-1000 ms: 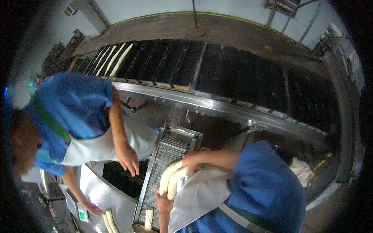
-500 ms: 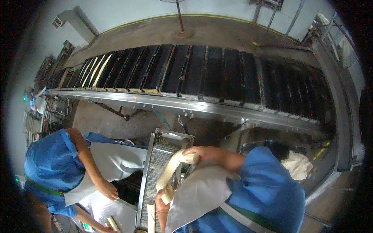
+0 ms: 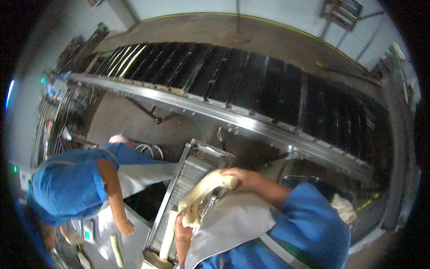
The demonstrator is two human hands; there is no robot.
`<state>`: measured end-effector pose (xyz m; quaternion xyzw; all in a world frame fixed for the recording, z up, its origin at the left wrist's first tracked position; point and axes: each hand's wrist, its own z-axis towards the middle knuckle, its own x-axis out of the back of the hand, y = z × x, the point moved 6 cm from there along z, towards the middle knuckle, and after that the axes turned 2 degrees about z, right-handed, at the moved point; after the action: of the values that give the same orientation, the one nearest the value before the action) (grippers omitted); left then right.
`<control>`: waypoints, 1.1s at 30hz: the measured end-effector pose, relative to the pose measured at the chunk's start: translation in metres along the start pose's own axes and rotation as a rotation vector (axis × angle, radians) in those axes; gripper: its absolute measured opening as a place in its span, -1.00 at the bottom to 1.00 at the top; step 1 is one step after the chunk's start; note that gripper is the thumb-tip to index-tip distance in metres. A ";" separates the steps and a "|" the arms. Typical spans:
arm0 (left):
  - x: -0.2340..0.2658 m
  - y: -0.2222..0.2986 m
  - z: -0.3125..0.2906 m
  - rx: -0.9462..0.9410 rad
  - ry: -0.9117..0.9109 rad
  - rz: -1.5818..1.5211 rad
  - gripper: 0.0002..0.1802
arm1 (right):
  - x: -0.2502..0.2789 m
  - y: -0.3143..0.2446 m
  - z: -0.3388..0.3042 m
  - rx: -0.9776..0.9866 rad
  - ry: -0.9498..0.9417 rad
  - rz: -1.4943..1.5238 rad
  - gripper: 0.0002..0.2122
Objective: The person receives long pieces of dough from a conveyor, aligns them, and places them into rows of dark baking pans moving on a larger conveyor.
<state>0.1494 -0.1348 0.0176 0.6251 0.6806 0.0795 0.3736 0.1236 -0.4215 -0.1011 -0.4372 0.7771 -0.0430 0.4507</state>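
My right hand [image 3: 244, 178] grips the upper end of a long pale dough strip [image 3: 201, 195]. The strip curves down to my left hand [image 3: 181, 231], which holds its lower end. Both hands are above a narrow steel mesh conveyor [image 3: 188, 175] that slopes toward me. Another pale dough strip [image 3: 166, 235] lies on the mesh just left of my left hand. My blue sleeve and white apron fill the lower right of the view.
A co-worker in a blue top and white apron [image 3: 74, 184] bends at the left, one hand [image 3: 126, 227] over a steel table holding a dough piece [image 3: 115, 251]. A wide black slatted conveyor [image 3: 251, 85] with a steel rail crosses behind, pale strips [image 3: 125, 56] at its far left.
My right hand has raised the dough strip's end up and to the right, stretching it out. The co-worker has bent lower toward the left, and the view has shifted.
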 end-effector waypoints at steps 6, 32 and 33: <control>-0.092 0.033 0.054 0.096 -0.313 0.318 -0.26 | 0.027 -0.041 -0.095 0.366 0.219 0.326 -0.61; 0.055 0.013 0.027 -0.558 0.748 1.514 -0.33 | 0.177 -0.277 -0.115 1.121 0.580 0.813 -0.52; 0.077 0.003 0.021 -0.430 0.783 1.540 -0.32 | 0.189 -0.282 -0.107 1.053 0.548 0.832 -0.53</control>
<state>0.1690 -0.0714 -0.0276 0.7537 0.1208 0.6426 0.0665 0.1854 -0.7655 -0.0336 0.1964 0.8403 -0.3444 0.3697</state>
